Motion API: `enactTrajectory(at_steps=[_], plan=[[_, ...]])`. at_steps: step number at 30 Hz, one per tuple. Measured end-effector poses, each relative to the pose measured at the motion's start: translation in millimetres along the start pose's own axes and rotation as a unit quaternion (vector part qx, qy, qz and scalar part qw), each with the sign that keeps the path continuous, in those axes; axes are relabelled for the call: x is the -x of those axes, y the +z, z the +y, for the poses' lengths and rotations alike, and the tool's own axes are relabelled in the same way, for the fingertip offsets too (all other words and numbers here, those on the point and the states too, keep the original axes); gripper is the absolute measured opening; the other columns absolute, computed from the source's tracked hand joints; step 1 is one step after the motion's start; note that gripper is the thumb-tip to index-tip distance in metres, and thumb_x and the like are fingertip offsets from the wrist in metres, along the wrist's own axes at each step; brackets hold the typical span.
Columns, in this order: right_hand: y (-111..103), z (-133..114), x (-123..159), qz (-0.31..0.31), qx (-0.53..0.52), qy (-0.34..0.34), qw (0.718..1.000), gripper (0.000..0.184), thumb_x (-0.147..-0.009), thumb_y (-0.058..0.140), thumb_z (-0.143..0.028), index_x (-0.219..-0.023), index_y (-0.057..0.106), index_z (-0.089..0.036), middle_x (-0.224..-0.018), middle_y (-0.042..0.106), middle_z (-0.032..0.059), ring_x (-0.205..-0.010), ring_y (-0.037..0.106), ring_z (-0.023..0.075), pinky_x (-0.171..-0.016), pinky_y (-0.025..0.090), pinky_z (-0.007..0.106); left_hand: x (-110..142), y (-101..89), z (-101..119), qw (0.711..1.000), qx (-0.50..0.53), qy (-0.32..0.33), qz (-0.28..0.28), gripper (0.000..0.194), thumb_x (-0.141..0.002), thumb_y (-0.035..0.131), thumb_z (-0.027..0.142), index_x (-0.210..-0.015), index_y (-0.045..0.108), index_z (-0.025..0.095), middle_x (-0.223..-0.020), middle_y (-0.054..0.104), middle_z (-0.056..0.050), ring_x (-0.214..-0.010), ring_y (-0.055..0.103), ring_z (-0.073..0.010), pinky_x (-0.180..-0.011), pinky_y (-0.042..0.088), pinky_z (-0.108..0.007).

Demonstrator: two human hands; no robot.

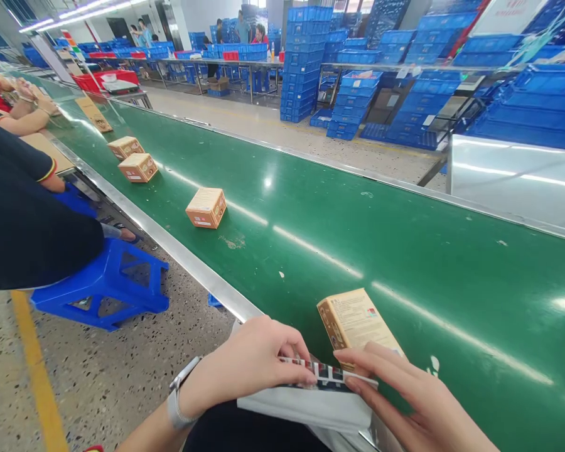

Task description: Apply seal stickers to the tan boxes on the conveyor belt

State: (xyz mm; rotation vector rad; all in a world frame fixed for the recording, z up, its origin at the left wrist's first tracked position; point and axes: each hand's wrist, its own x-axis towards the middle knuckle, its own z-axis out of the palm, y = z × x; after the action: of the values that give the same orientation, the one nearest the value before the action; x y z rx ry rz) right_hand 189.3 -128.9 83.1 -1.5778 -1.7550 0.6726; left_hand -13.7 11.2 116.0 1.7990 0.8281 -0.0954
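My left hand (257, 355), with a watch (179, 392) on its wrist, pinches one end of a thin strip (328, 371) printed in black, white and red; its exact kind is unclear. The fingers of my right hand (414, 392) close on the strip's other end. Just below both hands lies a white sheet or bag (306, 405) over my lap, partly hidden. A tan and brown printed carton (358, 317) rests on the green conveyor belt (452, 263) right behind my right fingers, which cover its near corner.
Farther along the belt stand more small cartons (207, 207) and an upright cardboard piece (93, 114). A co-worker in a dark shirt (32, 207) sits on a blue stool (108, 282) to the left. Stacked blue crates (306, 63) stand across the aisle. A metal rail (169, 238) edges the belt.
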Motion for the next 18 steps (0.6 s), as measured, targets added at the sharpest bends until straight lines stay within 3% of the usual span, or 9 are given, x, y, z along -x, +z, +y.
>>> enactTrajectory(at_steps=[3, 7, 11, 18], plan=[[3.6, 0.3, 3.2, 0.022, 0.014, 0.007, 1.0, 0.024, -0.105, 0.049, -0.033, -0.11, 0.072, -0.029, -0.09, 0.071, 0.0025, -0.086, 0.071, 0.0179, -0.077, 0.058, 0.021, -0.6, 0.5, -0.4, 1.0, -0.005, -0.009, 0.016, 0.014, -0.077, 0.082, 0.026, -0.069, 0.075, 0.018, -0.054, 0.062, 0.007, -0.053, 0.05, -0.0082, -0.054, 0.033, -0.018], [4.1, 2.0, 5.3, 0.042, 0.063, 0.003, 0.997, 0.024, -0.105, 0.049, -0.037, -0.114, 0.07, -0.029, -0.092, 0.072, 0.0036, -0.086, 0.071, 0.0197, -0.076, 0.058, 0.024, 1.6, 1.1, 0.0, 0.999, -0.028, 0.026, 0.029, 0.013, -0.08, 0.078, 0.02, -0.067, 0.075, 0.018, -0.054, 0.061, 0.007, -0.051, 0.048, -0.0077, -0.053, 0.031, -0.018], [2.3, -0.7, 2.2, 0.063, 0.136, -0.056, 0.987, 0.021, -0.103, 0.052, -0.031, -0.119, 0.065, -0.029, -0.1, 0.074, 0.0031, -0.091, 0.072, 0.0214, -0.078, 0.056, 0.029, 2.3, 3.7, 0.9, 0.996, -0.06, 0.048, 0.046, 0.012, -0.081, 0.078, 0.02, -0.07, 0.077, 0.02, -0.057, 0.064, 0.007, -0.051, 0.047, -0.0081, -0.05, 0.03, -0.018], [-1.2, 1.9, -12.5, 0.08, 0.241, -0.15, 0.956, 0.017, -0.102, 0.052, -0.026, -0.102, 0.069, -0.027, -0.1, 0.075, 0.0023, -0.085, 0.072, 0.0204, -0.077, 0.048, 0.033, 1.3, 4.5, 4.4, 0.995, -0.065, 0.051, 0.064, 0.013, -0.08, 0.081, 0.019, -0.068, 0.076, 0.018, -0.055, 0.063, 0.006, -0.051, 0.047, -0.008, -0.05, 0.03, -0.018]])
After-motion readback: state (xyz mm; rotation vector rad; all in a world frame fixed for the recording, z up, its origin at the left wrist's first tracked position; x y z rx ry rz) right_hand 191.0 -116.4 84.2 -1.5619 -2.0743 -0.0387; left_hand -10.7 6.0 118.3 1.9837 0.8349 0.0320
